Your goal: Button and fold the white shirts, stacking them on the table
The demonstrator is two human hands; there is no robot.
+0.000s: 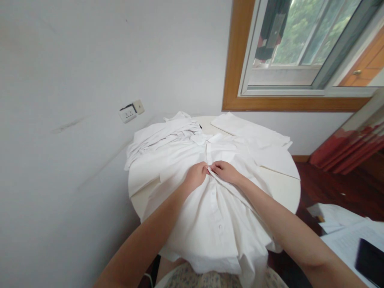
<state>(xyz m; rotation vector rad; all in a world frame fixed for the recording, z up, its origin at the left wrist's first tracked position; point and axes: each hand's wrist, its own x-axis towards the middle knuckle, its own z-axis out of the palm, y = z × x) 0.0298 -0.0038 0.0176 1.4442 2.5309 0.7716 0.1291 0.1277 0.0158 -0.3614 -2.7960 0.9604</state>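
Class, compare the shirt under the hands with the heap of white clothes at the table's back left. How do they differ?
The shirt lies spread flat, front up; the heap is bunched and crumpled. The shirt hangs over the near edge of the table; the heap sits at its far left. The left hand and right hand pinch the shirt's button strip; no hand touches the heap. Both are white cloth.

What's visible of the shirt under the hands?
The shirt is white, thin woven cloth by its look, lying front up and wrinkled on the round table, collar toward the wall, hem hanging over the near edge. A placket with small buttons runs down its middle. The left hand and right hand pinch the placket at chest height.
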